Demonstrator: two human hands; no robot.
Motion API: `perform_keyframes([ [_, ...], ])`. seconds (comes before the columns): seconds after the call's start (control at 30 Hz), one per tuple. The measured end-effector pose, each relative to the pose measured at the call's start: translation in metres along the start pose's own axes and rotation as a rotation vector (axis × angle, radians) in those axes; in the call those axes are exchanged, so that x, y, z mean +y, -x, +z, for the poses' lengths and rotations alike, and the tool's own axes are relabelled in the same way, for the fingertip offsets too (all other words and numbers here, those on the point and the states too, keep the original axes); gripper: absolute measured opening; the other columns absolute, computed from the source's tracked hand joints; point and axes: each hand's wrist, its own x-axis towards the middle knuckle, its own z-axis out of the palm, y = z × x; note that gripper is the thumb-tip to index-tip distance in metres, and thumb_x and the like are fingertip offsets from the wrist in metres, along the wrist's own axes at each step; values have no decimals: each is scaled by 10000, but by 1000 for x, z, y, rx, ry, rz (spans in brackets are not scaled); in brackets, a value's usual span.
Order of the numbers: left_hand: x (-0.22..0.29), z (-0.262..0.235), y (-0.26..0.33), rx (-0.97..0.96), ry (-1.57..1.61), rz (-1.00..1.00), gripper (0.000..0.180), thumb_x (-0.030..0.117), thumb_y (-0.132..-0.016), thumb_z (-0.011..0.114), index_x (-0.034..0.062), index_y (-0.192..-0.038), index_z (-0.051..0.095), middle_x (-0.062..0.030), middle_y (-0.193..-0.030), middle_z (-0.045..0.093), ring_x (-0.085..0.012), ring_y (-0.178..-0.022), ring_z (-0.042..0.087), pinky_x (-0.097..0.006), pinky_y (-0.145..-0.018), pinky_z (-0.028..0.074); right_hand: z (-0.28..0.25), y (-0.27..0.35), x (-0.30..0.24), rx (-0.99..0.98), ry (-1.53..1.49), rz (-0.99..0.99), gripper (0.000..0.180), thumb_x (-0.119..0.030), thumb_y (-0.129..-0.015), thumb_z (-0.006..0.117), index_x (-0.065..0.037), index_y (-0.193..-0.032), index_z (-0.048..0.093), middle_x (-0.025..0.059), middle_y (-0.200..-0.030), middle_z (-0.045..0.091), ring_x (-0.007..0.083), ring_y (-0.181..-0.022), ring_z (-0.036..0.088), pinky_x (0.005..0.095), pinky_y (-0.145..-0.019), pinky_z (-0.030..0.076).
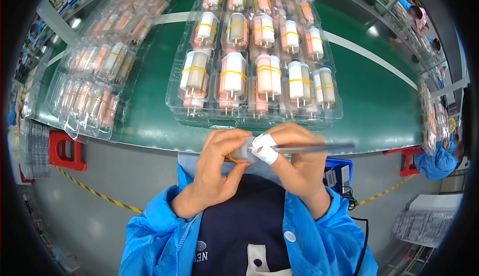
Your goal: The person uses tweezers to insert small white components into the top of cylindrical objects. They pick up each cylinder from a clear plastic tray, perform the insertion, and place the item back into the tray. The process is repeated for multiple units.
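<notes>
My left hand (215,169) and my right hand (294,164) meet in front of my chest, just below the green table's near edge. Between them they hold a small white cylindrical part (245,151) with a yellow rubber band (230,158) showing under my left fingers. My right hand also grips a long thin metal tool (314,148) that sticks out to the right. White tape wraps my right forefinger. Directly beyond my hands lies a clear plastic tray (199,119) filled with white and pink cylinders bound in pairs by yellow bands.
The green conveyor table (379,101) carries more clear trays of the same parts at the left (95,96). Red stools (65,149) stand at the left and right. A blue bin (339,169) is by my right elbow. Other workers sit at the right edge.
</notes>
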Motion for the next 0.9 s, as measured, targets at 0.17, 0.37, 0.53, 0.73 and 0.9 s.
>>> perform_keyframes([
  [0.17, 1, -1, -4, -34, -107, 130, 489, -77, -693, 697, 23, -1118, 477, -192, -1073, 611, -329, -986, 575, -402, -814, 470, -12, -10, -3, -145, -95, 149, 110, 42, -766, 600, 19, -860, 653, 112, -776, 647, 180, -690, 654, 271, -607, 528],
  [0.37, 2, 1, -1, 37, 105, -14, 465, -99, -717, 677, -7, -1126, 476, -192, -1128, 558, -267, -1026, 569, -367, -857, 478, -12, -11, -5, -51, -272, 152, 117, 42, -792, 628, 36, -908, 646, 118, -844, 656, 175, -766, 661, 274, -669, 529],
  [0.53, 9, -6, -9, -31, 100, -96, 512, -109, -730, 661, -47, -1191, 445, -196, -1184, 508, -224, -1050, 553, -333, -904, 457, -7, 6, -5, 143, -400, 120, 145, 24, -809, 663, 25, -954, 656, 127, -901, 643, 171, -840, 629, 283, -731, 501],
  [0.73, 2, 7, -4, 92, 175, -42, 482, -77, -729, 688, -10, -1157, 477, -197, -1140, 564, -264, -974, 600, -315, -818, 493, 4, 13, -8, 128, -317, 101, 139, 3, -801, 684, 22, -936, 663, 127, -901, 646, 164, -825, 624, 277, -714, 494],
  [0.9, 9, 5, -5, 89, 250, -75, 433, -61, -761, 678, -14, -1135, 465, -205, -1126, 554, -257, -989, 586, -321, -819, 490, 7, 13, -5, 168, -276, 65, 135, 1, -796, 687, 13, -929, 666, 125, -885, 650, 169, -804, 627, 277, -690, 496],
])
